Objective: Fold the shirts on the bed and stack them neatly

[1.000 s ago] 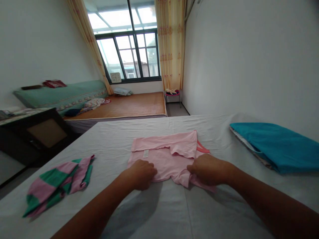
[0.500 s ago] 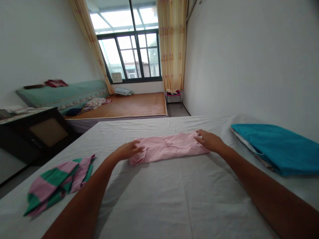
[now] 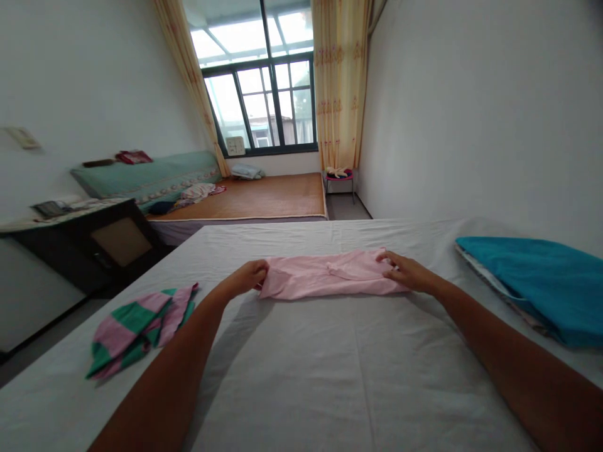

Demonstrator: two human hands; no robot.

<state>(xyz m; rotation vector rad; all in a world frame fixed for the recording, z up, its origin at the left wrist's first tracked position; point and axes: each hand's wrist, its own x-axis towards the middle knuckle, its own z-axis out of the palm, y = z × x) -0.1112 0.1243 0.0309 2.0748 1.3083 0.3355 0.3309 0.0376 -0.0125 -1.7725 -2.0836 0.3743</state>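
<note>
A pink garment (image 3: 306,277), folded into a long flat strip, lies across the white-sheeted bed in front of me. Its left end is pinched in my left hand (image 3: 247,276), with the fingers curled round the edge. At the other end, my right hand (image 3: 409,272) rests on the cloth, its thumb and fingertips apart. The garment's exact kind cannot be made out.
To the left lies a folded pink-and-green checked cloth (image 3: 136,326). A folded blue cloth (image 3: 541,276) sits at the right by the wall. Beyond the white sheet (image 3: 292,364) are a second bed (image 3: 277,196), a dark cabinet (image 3: 113,245) and a small stool (image 3: 339,177).
My left hand has closed on the garment's left end, whose loose rounded corner is now drawn straighter. My right hand stays at the right end. The view has turned slightly left.
</note>
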